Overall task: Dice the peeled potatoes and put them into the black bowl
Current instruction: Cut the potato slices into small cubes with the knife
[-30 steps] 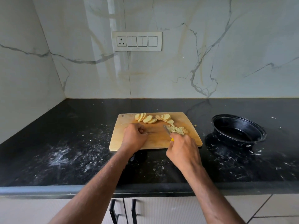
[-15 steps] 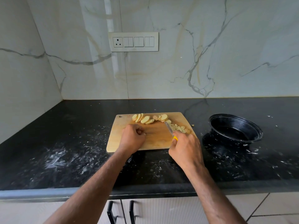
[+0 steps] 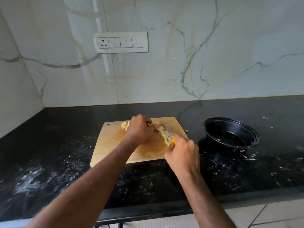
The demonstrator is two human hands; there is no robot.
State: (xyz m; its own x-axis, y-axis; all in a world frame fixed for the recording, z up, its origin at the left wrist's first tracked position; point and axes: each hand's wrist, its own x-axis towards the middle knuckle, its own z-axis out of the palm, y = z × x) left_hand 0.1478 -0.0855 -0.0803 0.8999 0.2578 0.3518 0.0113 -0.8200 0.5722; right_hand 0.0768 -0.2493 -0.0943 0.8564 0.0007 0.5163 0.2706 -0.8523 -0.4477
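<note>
**Ana:** Black stone counter [image 3: 49, 162], marble wall behind. Where are the potatoes?

**Ben:** On the wooden cutting board [image 3: 115, 145]. Round potato slices [image 3: 124, 125] lie along its far edge; a small heap of diced pieces [image 3: 166, 137] sits right of them, toward the board's right side.

**Ana:** Which way do they run?

**Ben:** The slices form a row whose long axis goes left to right along the far edge. The diced heap trails from there toward the near right, alongside the knife [image 3: 169, 131].

**Ana:** And the hands?

**Ben:** The left hand [image 3: 139, 129] is over the slices, fingers curled down onto them; it seems to be gathering some, though I cannot see how many. The right hand [image 3: 182, 155] is wrapped round the yellow handle, blade pointing away and slightly left, just beside the heap.

**Ana:** So which step?

**Ben:** Dicing, I'd judge, roughly midway: slices remain uncut. The black bowl [image 3: 253, 137] stands well apart on the right and looks to hold almost nothing.

**Ana:** Next?

**Ben:** Probably drawing slices under the blade, with fingertips tucked back.
</note>
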